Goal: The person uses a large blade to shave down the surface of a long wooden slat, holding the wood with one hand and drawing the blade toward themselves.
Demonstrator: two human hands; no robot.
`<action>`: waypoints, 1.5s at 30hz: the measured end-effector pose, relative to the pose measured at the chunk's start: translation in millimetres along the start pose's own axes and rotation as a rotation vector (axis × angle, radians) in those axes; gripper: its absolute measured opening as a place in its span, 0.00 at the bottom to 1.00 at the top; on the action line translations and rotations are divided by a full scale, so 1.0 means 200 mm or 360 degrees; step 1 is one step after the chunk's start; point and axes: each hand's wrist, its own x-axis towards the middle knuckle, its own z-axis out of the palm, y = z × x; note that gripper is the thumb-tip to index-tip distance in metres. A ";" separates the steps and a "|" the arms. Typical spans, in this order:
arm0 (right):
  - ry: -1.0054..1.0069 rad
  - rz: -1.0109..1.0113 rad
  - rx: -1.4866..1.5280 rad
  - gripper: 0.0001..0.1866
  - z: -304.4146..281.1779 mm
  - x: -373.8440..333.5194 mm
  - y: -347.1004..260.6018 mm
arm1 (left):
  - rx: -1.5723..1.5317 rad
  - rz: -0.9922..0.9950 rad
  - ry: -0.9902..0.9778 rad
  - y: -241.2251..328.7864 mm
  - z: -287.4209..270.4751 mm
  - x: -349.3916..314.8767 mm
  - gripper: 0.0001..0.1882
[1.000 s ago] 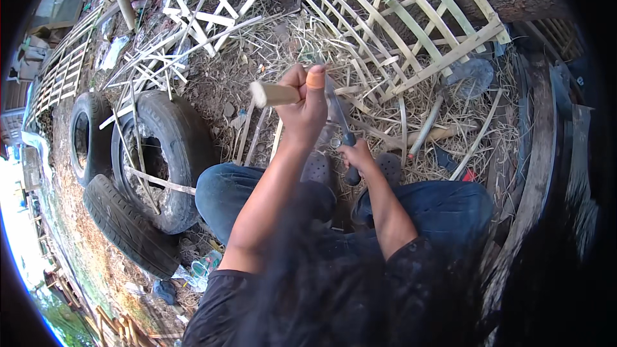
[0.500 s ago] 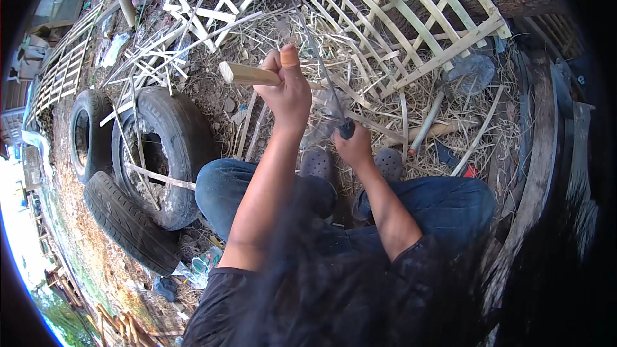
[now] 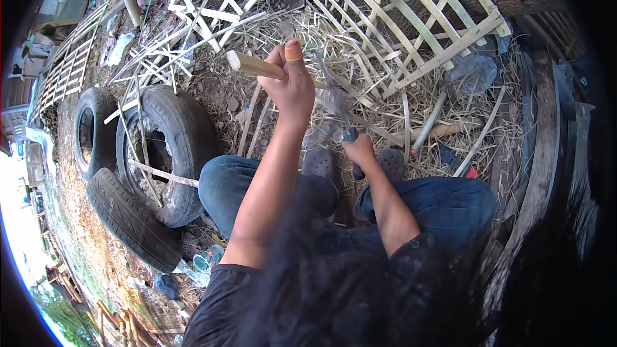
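My left hand (image 3: 289,96) is raised in front of me, fingers wrapped round a pale split bamboo stick (image 3: 254,65). Its thick squared end juts out to the left of the fist, and a small part shows on the right. An orange wrap (image 3: 294,54) covers the thumb. Lower and to the right, my right hand (image 3: 360,152) grips a long knife (image 3: 350,133) by its dark handle. The knife's narrow, blurred blade points away from me, just right of the left fist and apart from it as far as I can see.
Woven bamboo lattice panels (image 3: 411,26) lie ahead over strewn bamboo shavings (image 3: 379,112). Old tyres (image 3: 186,135) stand and lean at the left. A crumpled clear plastic bottle (image 3: 472,74) and a wooden beam (image 3: 536,148) are at the right. My shoes (image 3: 319,164) are below my hands.
My right hand has moved slightly down and right and turned, so the knife's handle butt now shows below the fist. Its blade looks shorter. The left hand keeps its hold on the bamboo stick.
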 end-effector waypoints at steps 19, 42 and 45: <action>0.0255 -0.0684 0.0761 0.20 -0.19 -0.40 -0.53 | -0.1262 0.0040 0.0376 0.54 -0.67 0.18 0.26; -0.0037 -0.0662 0.1714 0.09 -0.25 -0.90 -0.77 | 0.1856 0.0081 -0.0609 1.28 -1.23 -0.67 0.29; -0.0093 -0.0736 0.1607 0.09 -0.22 -0.96 -0.82 | 0.1964 -0.0277 -0.0885 1.11 -1.32 -0.70 0.26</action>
